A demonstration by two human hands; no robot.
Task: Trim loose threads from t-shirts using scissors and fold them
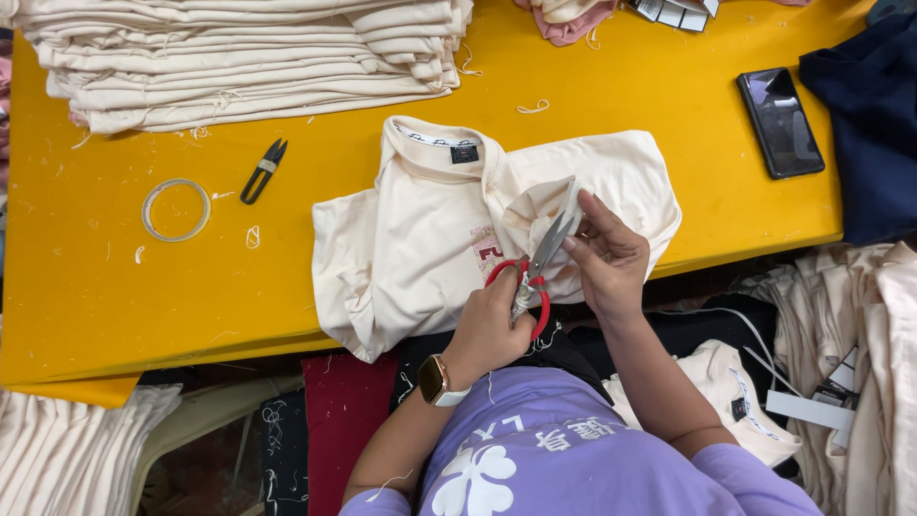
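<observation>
Scissors [535, 272] with red loop handles sit in the left hand [492, 320], its grip closed through the loops, blades angled up toward a pale strip, likely a tag [571, 204], that the right hand [607, 258] pinches taut, probably so the steel can reach it cleanly. Both work over the shirt [420, 239], a soft cream knit lying crumpled on the glossy yellow bench [115, 306]. Left of the shirt lie black thread snips [264, 170] and a thin tape ring [177, 209]; behind it, folded cream stacks [239, 57]; right of it, a flat dark phone [779, 121].
</observation>
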